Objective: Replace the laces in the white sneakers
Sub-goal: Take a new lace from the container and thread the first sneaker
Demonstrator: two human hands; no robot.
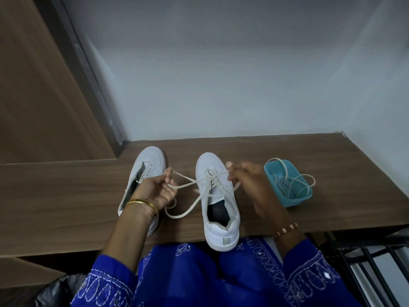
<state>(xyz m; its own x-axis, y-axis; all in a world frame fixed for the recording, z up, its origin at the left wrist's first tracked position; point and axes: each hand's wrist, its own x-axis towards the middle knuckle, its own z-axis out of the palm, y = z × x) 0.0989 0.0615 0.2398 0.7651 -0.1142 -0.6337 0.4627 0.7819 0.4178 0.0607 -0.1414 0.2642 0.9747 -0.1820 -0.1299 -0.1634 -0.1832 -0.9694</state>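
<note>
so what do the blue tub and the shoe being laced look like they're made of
Blue tub: likely plastic, with thin, uniform teal walls and a dull sheen. Laced sneaker: smooth white leather or a synthetic lookalike, with stitched panels and a matte finish; which one cannot be told.

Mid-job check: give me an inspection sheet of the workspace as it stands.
Surface: brown wooden shelf, against a grey wall.
Job's things: right sneaker partly laced; left sneaker unlaced, eyelets bare; teal tub holds a spare lace.
Clutter: nothing seen.
Grippers: left hand pinches one end of the lace; right hand pinches the lace at the eyelets.
Cables: nothing seen.
Surroundings: black bag lower left, black rack lower right.
</note>
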